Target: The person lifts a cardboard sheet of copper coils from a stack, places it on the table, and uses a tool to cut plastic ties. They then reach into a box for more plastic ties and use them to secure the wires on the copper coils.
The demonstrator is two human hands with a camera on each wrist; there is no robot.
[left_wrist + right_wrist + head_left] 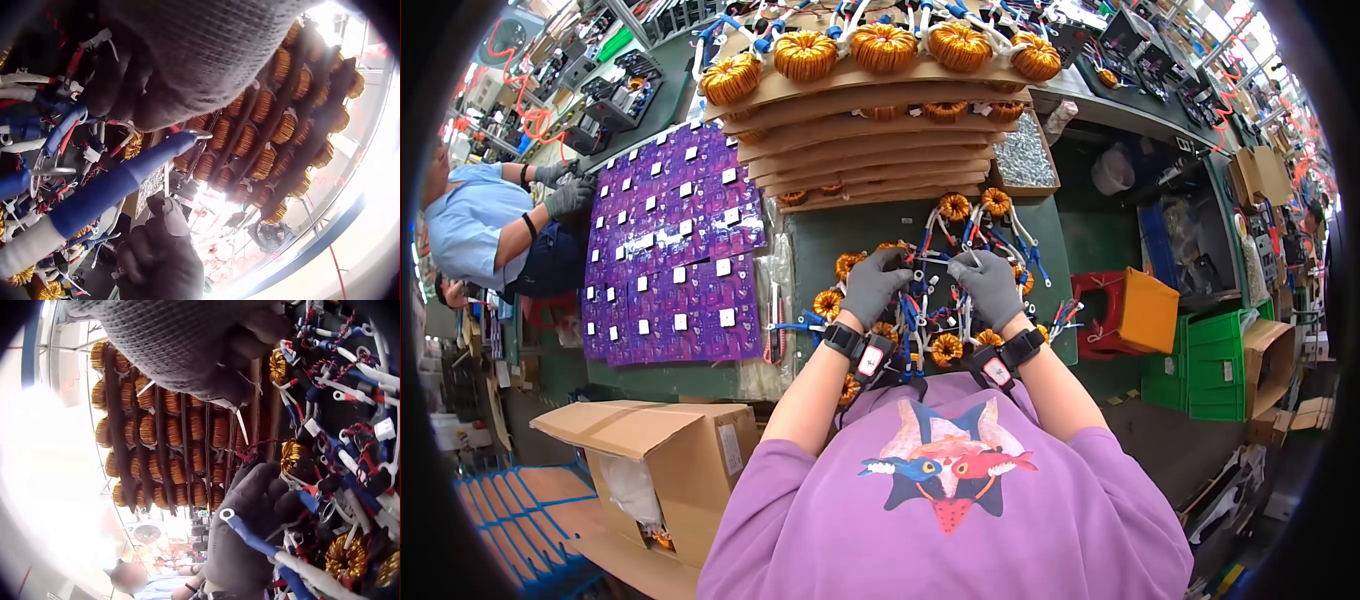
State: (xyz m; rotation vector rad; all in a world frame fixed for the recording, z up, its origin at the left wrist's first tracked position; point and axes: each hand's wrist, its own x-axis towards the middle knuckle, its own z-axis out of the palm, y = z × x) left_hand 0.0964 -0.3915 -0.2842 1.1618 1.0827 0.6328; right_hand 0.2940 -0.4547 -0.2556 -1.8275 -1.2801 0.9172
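Both hands wear grey knit gloves and work close together over a crowd of copper-wound toroid coils (947, 348) with cable leads. My right hand (988, 288) pinches a thin white cable tie (242, 427), whose end sticks out past the fingertips. Opposite it, my left hand (877, 288) has its fingers curled at thin red wires (246, 454), which show at its fingertips in the right wrist view. Blue-sleeved leads with ring terminals (199, 134) pass in front of the left hand. The fingers partly hide what they grip.
Ahead rises a stack of cardboard sheets (870, 150) layered with more coils (884, 47). Purple circuit boards (670, 250) cover the table's left side, near another person (490, 220). A box of small metal parts (1025, 155) stands right of the stack; an orange bin (1148, 312) is farther right.
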